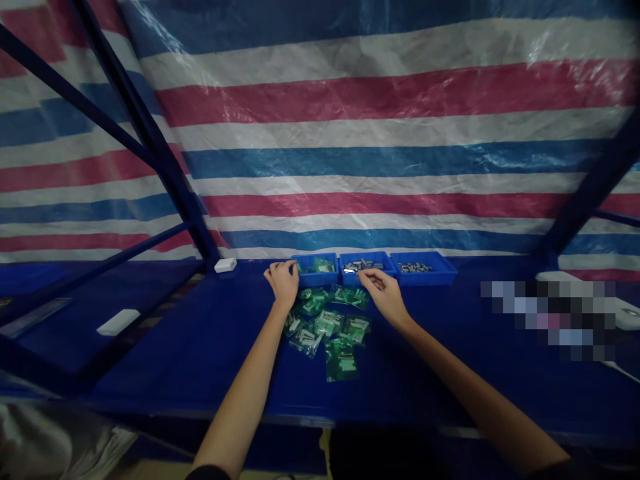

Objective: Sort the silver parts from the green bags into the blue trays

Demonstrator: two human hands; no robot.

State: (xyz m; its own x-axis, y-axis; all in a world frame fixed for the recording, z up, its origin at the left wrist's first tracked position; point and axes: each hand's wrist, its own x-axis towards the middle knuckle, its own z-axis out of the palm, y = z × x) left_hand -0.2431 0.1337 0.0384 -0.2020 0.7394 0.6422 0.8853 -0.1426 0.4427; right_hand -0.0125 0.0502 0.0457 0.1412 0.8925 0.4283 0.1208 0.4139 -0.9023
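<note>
Three blue bins stand in a row at the back of a blue table point(450, 360). My left hand point(283, 280) reaches to the left bin point(315, 269), fingers curled at its front edge; what they hold, if anything, is hidden. My right hand point(383, 290) sits just before the middle bin point(366, 266), fingers pinched around a small metal piece point(349, 271). Between my arms lies a heap of small green plastic bags point(327, 323). The middle and right bin point(423, 267) hold small metal parts.
A striped red, white and blue tarp point(380, 133) hangs behind the table. Dark blue frame bars point(150, 140) slant at the left. Two white blocks point(225, 265) point(119, 322) lie at the left. White objects rest at the far right edge.
</note>
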